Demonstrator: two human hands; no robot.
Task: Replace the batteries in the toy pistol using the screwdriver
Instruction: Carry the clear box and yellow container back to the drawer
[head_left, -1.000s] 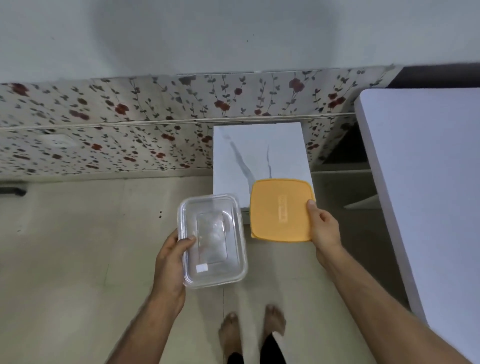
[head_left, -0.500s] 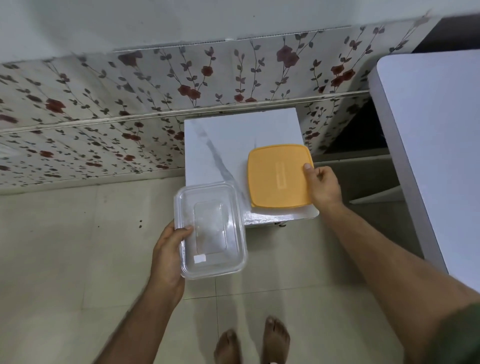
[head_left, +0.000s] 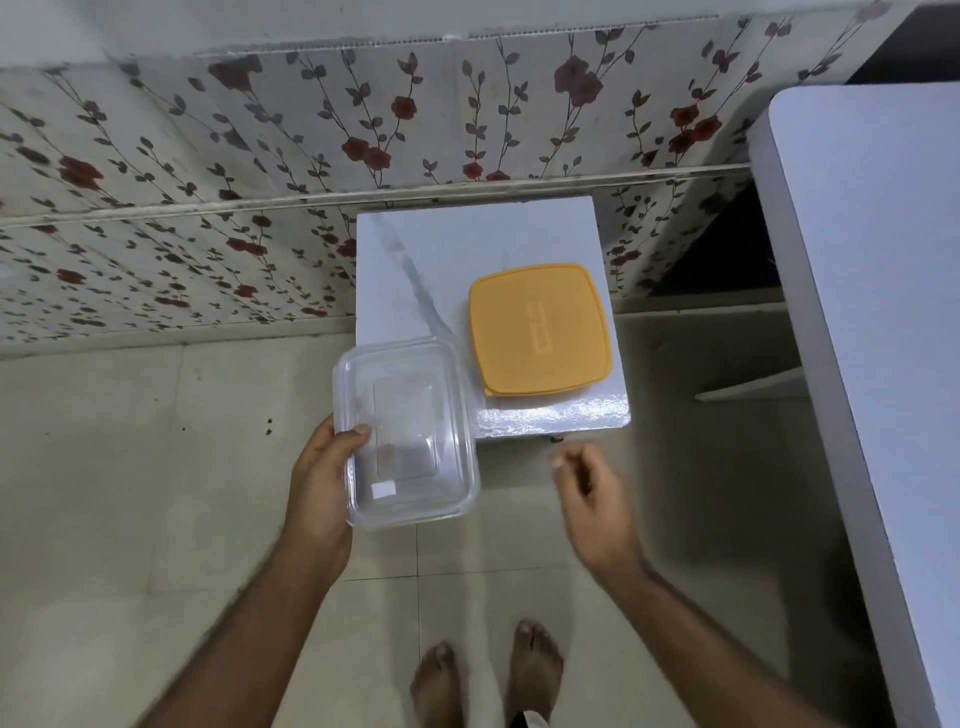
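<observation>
My left hand (head_left: 319, 478) grips a clear plastic container (head_left: 408, 431) by its left edge, thumb over the rim, holding it above the floor at the small table's near left corner. An orange-lidded box (head_left: 537, 330) lies on the small white marble-patterned table (head_left: 441, 260), toward its front right. My right hand (head_left: 589, 491) hangs free in front of the table with loosely curled fingers, holding nothing. No toy pistol, screwdriver or batteries are visible; the clear container looks empty apart from a small white label.
A large white table (head_left: 872, 312) runs along the right side. Behind the small table is a floral-papered wall (head_left: 260, 182). My bare feet (head_left: 488, 675) stand on the beige tiled floor (head_left: 130, 493).
My right hand set the orange-lidded box down on the small table, let go and drew back toward me. My left hand still holds the clear container, which stayed near the table's corner.
</observation>
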